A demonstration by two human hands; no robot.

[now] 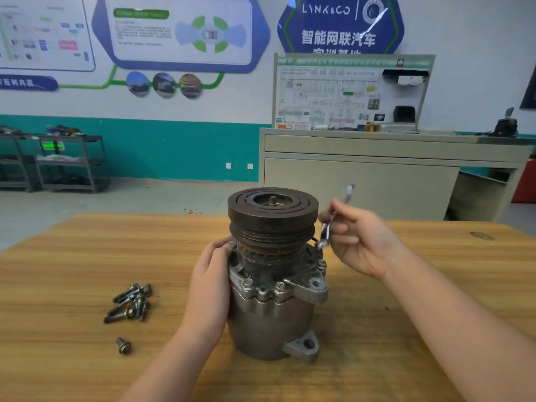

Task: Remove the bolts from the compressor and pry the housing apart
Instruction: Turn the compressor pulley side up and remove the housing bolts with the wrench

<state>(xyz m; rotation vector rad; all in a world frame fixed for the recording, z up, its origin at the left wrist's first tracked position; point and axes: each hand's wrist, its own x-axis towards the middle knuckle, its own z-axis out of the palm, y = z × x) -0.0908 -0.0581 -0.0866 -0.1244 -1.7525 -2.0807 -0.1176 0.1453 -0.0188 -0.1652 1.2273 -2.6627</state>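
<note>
The grey compressor (272, 320) stands upright on the wooden table (420, 300), its dark pulley (272, 207) on top. Bolts (280, 285) sit in the flange around its upper housing. My left hand (211, 282) presses against the compressor's left side. My right hand (359, 242) grips a shiny wrench (326, 232) held nearly upright. The wrench's lower end meets a bolt at the right rear of the flange, and its upper end is blurred. Several removed bolts (130, 303) lie in a pile to the left, and a single bolt (124, 345) lies nearer to me.
Behind the table stands a beige cabinet (362, 175) carrying a diagram board (348, 91). Metal shelf racks (66, 161) stand against the teal wall at far left. A dark mark (481, 235) shows on the table's far right.
</note>
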